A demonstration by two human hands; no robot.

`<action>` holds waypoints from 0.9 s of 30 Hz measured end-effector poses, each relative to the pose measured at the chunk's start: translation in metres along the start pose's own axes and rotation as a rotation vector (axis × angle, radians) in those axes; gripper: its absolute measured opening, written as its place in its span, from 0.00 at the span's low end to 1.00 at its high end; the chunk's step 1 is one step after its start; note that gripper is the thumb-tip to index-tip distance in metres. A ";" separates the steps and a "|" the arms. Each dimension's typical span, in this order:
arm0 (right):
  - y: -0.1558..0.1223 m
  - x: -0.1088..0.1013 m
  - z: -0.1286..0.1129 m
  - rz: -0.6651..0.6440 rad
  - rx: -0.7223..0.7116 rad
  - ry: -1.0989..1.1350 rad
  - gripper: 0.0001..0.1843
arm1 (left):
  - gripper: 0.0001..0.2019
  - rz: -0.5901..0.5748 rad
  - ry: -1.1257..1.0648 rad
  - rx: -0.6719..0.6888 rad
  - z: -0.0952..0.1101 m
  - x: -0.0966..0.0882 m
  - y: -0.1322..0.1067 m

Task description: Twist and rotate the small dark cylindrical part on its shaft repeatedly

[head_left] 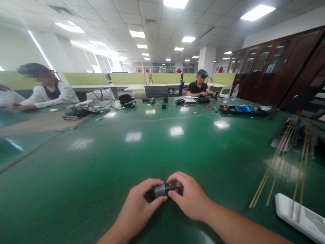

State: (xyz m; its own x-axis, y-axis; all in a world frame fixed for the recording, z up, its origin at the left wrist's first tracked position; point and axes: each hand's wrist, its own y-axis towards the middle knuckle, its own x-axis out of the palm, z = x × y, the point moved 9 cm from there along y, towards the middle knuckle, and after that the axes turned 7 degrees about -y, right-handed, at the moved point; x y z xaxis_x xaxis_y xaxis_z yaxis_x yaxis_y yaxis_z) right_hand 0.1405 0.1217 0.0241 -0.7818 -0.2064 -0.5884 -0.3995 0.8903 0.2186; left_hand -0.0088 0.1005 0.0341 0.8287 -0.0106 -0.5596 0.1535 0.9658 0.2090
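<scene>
Low in the middle of the head view, both hands hold one small cylindrical metal part [159, 190] just above the green table. It has a silver body and a narrower dark end with a shaft, much like a small motor; its exact kind is unclear. My left hand [138, 203] pinches the silver body between thumb and fingers. Closed around the dark, narrow end is my right hand [191, 196], its thumb and forefinger touching near where the two sections meet. The fingers partly hide both ends of the part.
The glossy green table [106, 162] spreads out ahead. Thin yellowish rods [275, 161] and a white tray [286, 210] lie to the right. A black tray [225, 111], a bottle [235, 91] and tools stand farther back. Two people sit across, at left and back right.
</scene>
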 end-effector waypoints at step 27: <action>0.002 0.001 0.007 -0.004 0.035 0.018 0.06 | 0.12 0.041 0.014 0.014 -0.001 -0.002 -0.001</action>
State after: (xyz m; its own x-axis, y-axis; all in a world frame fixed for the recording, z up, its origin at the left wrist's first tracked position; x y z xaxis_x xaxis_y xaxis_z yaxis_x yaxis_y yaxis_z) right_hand 0.1423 0.1264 0.0181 -0.7888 -0.2164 -0.5752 -0.3856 0.9031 0.1890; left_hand -0.0106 0.0999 0.0344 0.8265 0.0325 -0.5619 0.1272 0.9617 0.2427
